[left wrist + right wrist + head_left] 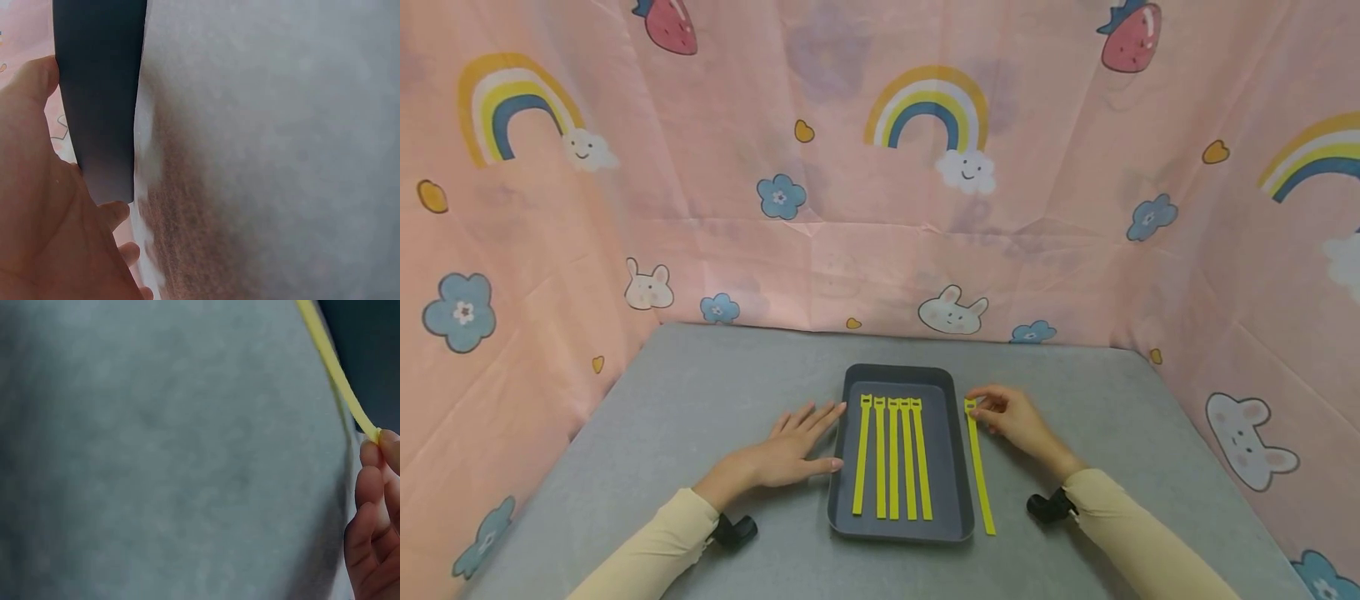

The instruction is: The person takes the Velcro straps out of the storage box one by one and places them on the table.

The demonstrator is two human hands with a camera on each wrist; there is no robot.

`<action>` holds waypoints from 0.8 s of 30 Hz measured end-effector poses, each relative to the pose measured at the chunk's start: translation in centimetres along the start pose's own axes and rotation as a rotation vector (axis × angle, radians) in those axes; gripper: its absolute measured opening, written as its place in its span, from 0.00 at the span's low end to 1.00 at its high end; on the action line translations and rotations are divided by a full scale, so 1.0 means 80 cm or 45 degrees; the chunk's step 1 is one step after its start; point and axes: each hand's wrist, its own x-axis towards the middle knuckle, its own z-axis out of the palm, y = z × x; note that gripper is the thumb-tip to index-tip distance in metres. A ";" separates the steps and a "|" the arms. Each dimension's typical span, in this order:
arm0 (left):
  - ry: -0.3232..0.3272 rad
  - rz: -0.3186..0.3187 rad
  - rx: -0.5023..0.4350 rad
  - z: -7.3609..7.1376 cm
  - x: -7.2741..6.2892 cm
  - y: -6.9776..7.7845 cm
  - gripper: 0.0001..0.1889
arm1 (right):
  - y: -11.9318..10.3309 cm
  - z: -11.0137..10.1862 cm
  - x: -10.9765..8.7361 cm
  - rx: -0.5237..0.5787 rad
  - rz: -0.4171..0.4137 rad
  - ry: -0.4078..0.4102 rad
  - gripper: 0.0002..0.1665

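My right hand point(1017, 421) pinches the slotted head of a yellow cable tie point(981, 483) between thumb and fingertips, just right of the tray. In the right wrist view the strap point(334, 369) runs from the fingertips alongside the dark tray wall point(369, 356). Several more yellow ties point(893, 458) lie side by side lengthwise in the dark grey tray point(955, 500), heads at the far end. With its fingers spread, my left hand point(786, 454) touches the tray's left side. The left wrist view shows its thumb and fingers against the tray's outer wall point(100, 94).
The tray stands on a grey table point(752, 367). A pink printed cloth point(865, 250) hangs behind the table and along both sides. Black wrist devices point(733, 531) sit under both cream sleeves point(651, 542).
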 end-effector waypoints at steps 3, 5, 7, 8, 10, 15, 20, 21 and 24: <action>0.000 -0.001 -0.002 0.001 0.000 -0.001 0.44 | 0.002 0.003 0.002 -0.056 0.009 0.021 0.16; -0.002 -0.001 -0.004 0.001 0.000 -0.001 0.44 | 0.003 0.004 0.003 -0.075 0.009 0.034 0.15; -0.002 0.002 -0.002 0.001 0.000 -0.001 0.44 | 0.004 0.005 0.003 -0.086 0.003 0.043 0.15; -0.002 0.003 -0.002 0.001 0.000 -0.002 0.44 | 0.004 0.005 0.003 -0.092 -0.001 0.046 0.15; -0.001 0.006 -0.004 0.001 0.001 -0.002 0.44 | 0.005 0.006 0.004 -0.102 -0.006 0.048 0.15; 0.006 0.018 -0.022 0.001 0.001 -0.001 0.44 | 0.005 0.007 0.006 -0.146 -0.007 0.045 0.15; 0.004 0.015 -0.029 0.001 0.000 0.001 0.43 | 0.006 0.008 0.007 -0.169 -0.028 0.053 0.14; 0.006 0.016 -0.029 0.001 0.000 0.001 0.43 | 0.007 0.008 0.007 -0.171 -0.036 0.056 0.14; 0.008 0.020 -0.025 0.001 0.000 0.000 0.43 | 0.009 0.008 0.007 -0.183 -0.058 0.059 0.14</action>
